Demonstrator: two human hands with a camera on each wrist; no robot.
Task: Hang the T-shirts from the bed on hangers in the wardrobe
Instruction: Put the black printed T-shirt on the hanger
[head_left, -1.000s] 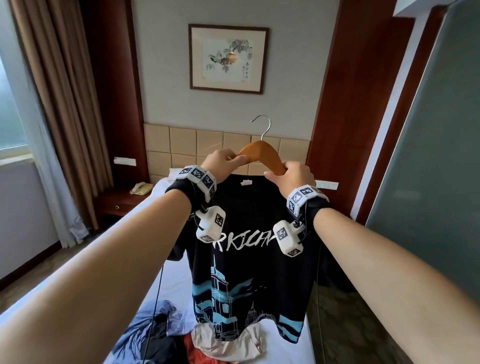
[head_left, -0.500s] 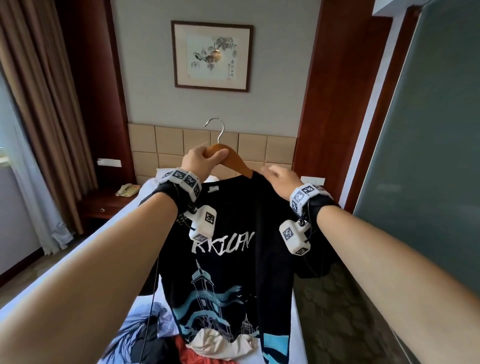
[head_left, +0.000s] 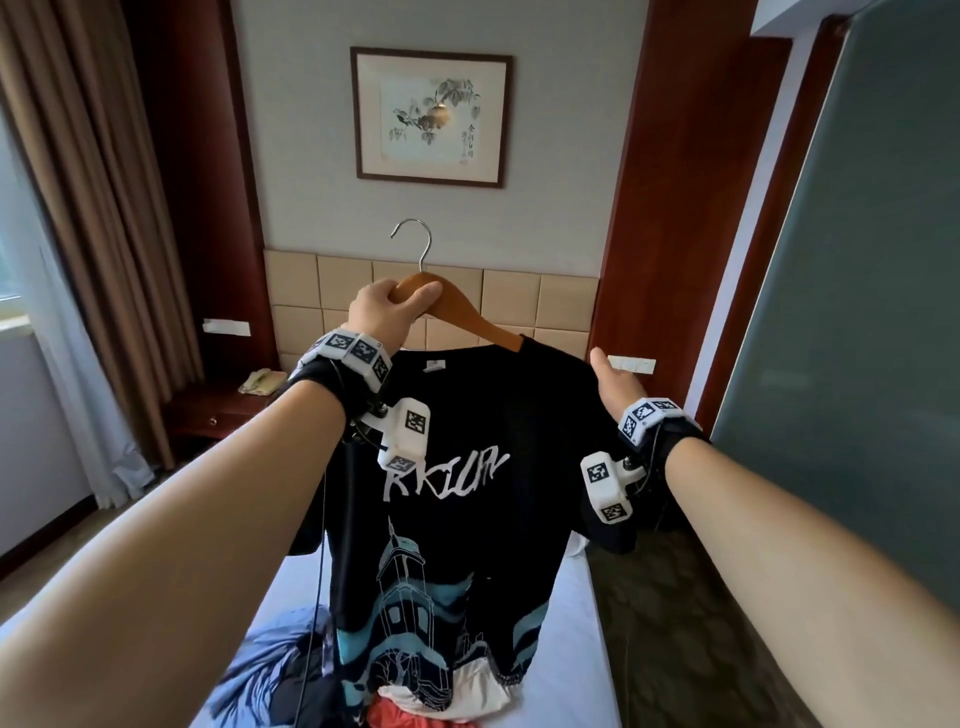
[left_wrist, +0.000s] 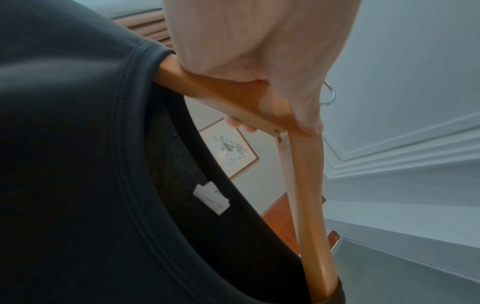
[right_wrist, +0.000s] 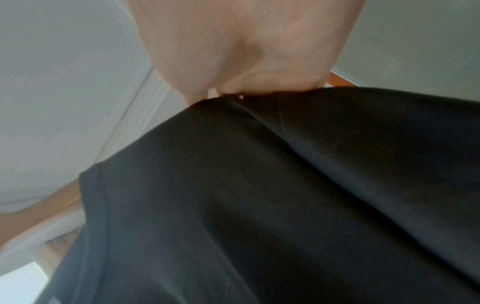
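A black T-shirt (head_left: 467, 493) with white lettering and a blue tower print hangs on a wooden hanger (head_left: 457, 312) with a metal hook (head_left: 415, 239), held up over the bed. My left hand (head_left: 389, 312) grips the hanger just left of the hook; the left wrist view shows the thumb (left_wrist: 306, 115) pressed on the wood (left_wrist: 303, 185) beside the shirt's collar (left_wrist: 130, 144). My right hand (head_left: 615, 387) is at the shirt's right shoulder, thumb pointing up. In the right wrist view the palm (right_wrist: 246, 51) meets the black fabric (right_wrist: 285, 195), which hides the fingers.
Below the shirt, a pile of other garments (head_left: 291, 665), one of them red (head_left: 415, 714), lies on the white bed (head_left: 571, 649). A grey-green panel (head_left: 857, 312) stands close on the right. A nightstand with a phone (head_left: 260, 382) and curtains (head_left: 78, 234) are at the left.
My right hand has slid from near the hanger's neck out along the right shoulder of the shirt. The hanger and shirt have risen a little; my left hand keeps its grip.
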